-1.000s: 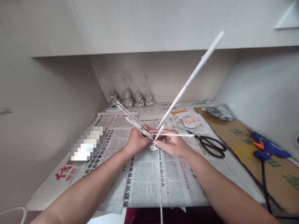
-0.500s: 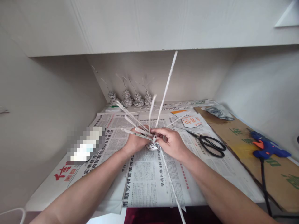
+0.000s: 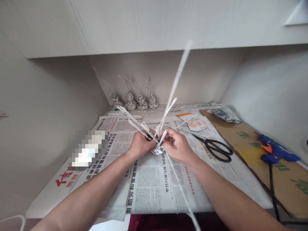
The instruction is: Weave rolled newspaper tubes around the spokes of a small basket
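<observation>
Squarely between left hand (image 3: 142, 143) and right hand (image 3: 177, 146), woven paper base (image 3: 158, 150) in their curled-finger grip.

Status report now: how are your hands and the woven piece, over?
Left hand at woven piece, left side; right hand at its right. White paper rods spread upward from it. Scissors lie apart, further right.

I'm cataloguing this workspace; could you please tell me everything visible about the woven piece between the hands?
The woven piece has a rounded body, white with dark flecks, that looks made of rolled paper. Several tubes splay upward from it, one long and blurred; another strand slants down toward the viewer. The left hand holds it; the right hand touches its other side. Newspaper lies beneath; contact is unclear.
</observation>
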`<state>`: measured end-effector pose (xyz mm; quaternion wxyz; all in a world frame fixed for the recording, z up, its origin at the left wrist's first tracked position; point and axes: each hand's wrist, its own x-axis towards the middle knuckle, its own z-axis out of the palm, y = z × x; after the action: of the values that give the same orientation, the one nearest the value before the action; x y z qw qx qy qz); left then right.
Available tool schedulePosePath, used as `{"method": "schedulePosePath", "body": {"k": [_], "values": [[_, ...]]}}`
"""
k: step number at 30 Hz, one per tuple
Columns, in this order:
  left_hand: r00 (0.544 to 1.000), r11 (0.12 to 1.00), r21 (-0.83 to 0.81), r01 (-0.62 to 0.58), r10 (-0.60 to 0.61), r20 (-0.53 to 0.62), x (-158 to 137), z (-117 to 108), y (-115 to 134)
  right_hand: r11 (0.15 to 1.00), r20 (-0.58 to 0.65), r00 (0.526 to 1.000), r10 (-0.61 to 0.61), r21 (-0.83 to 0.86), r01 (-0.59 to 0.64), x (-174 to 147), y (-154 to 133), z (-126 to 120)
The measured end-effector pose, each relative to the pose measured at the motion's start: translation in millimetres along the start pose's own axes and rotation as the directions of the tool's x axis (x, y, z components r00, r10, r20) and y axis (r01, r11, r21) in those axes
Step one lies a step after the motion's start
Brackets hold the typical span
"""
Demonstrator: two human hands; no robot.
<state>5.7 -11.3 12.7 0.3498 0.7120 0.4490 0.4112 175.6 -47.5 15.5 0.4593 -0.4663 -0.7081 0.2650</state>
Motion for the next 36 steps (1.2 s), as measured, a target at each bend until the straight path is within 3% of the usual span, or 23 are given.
{"method": "schedulePosePath", "body": {"k": [4, 10, 15, 19, 24, 27, 30, 36], "values": [[1.000, 1.000, -0.004, -0.022, 0.022, 0.007, 1, 0, -2, 0.996, 0.020, 0.996, -0.088, -0.023, 0.088, -1, -1, 0], [0.997, 0.997, -0.051, -0.064, 0.066, 0.039, 1, -1, 1, 0.993, 0.033, 0.992, -0.119, 0.002, 0.119, 0, 1, 0], [1.000, 0.999, -0.051, -0.005, 0.006, 0.013, 1, 1, 3, 0.987, 0.079, 0.996, -0.047, 0.155, 0.034, 1, 2, 0], [1.000, 1.000, 0.023, 0.007, -0.007, -0.014, 1, 2, 0, 0.999, 0.010, 1.000, 0.001, 0.041, -0.001, 0, 2, 0], [1.000, 0.993, -0.114, 0.019, -0.018, 0.013, 1, 4, -6, 0.979, -0.068, 0.983, 0.168, 0.132, -0.158, 5, 9, 1], [0.994, 0.994, -0.048, -0.102, 0.103, 0.035, 0, 0, -3, 0.934, -0.067, 0.964, 0.257, 0.272, -0.231, 7, 12, 1], [0.951, 0.957, 0.041, -0.286, 0.278, 0.135, -2, -8, 5, 0.880, -0.052, 0.946, 0.319, 0.387, -0.275, 7, 11, 0], [0.874, 0.877, 0.161, -0.453, 0.400, 0.277, -3, -19, 11, 0.869, -0.022, 0.935, 0.354, 0.377, -0.321, 7, 6, -3]]}}
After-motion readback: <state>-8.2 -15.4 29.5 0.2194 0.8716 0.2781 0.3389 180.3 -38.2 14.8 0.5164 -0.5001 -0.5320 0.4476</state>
